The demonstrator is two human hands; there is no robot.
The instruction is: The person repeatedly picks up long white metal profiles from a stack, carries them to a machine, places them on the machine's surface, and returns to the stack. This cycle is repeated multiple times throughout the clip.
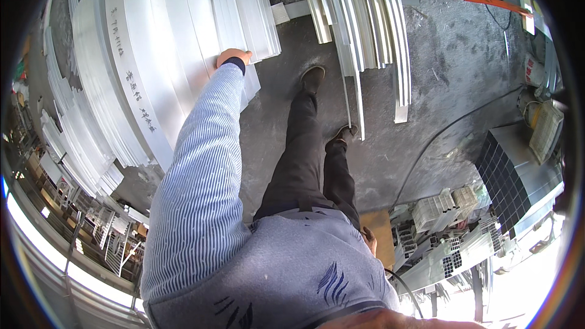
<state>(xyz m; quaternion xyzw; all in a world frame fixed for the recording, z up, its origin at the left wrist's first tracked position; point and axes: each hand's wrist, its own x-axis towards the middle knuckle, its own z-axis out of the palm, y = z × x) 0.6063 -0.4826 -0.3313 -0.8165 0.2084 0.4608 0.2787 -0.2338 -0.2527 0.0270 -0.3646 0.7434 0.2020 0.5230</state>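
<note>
Grey floor (384,158), cable (443,128), metal strips (368,30), left hand (236,55) on panels (164,36), right hand (370,242) lowered, grips unclear

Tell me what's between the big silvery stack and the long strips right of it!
The head view shows grey floor, part of a flat bar and a dark shoe between the stack and the strips.

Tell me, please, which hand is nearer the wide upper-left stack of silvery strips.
Left: the left hand touches the wide stack; the right hand is farther away, beside the grey top.
</note>
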